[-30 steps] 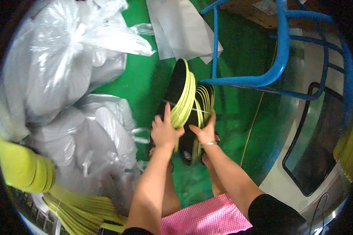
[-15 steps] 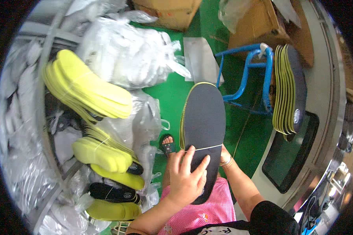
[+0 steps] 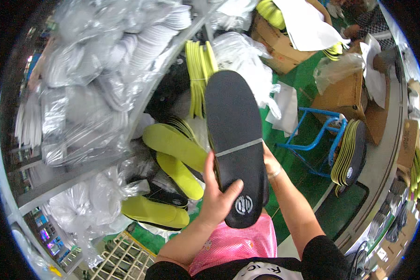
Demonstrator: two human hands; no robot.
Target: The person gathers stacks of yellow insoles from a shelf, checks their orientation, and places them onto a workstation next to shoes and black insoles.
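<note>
A bundle of black insoles (image 3: 235, 107) is held upright in front of me, with a pale band around its middle. My left hand (image 3: 218, 193) grips its lower left edge, the thumb lying on the black face near a white printed mark. My right hand (image 3: 270, 163) holds the right edge just below the band; its fingers are mostly hidden behind the bundle. To the left, close to the held bundle, lie yellow-green insole bundles (image 3: 172, 144). Another banded bundle (image 3: 198, 77) stands on edge just behind it.
Plastic-wrapped white stacks (image 3: 88, 112) fill a metal rack at left. On the right, a blue metal frame (image 3: 312, 147) stands beside an insole stack (image 3: 351, 154) on a pale surface. Cardboard boxes (image 3: 343, 93) stand behind. A cream wire crate (image 3: 123, 256) is at lower left.
My view has swung left, bringing more of the rack in. My left hand has gone from fingers spread across the top insole to gripping the left edge, thumb on top.
</note>
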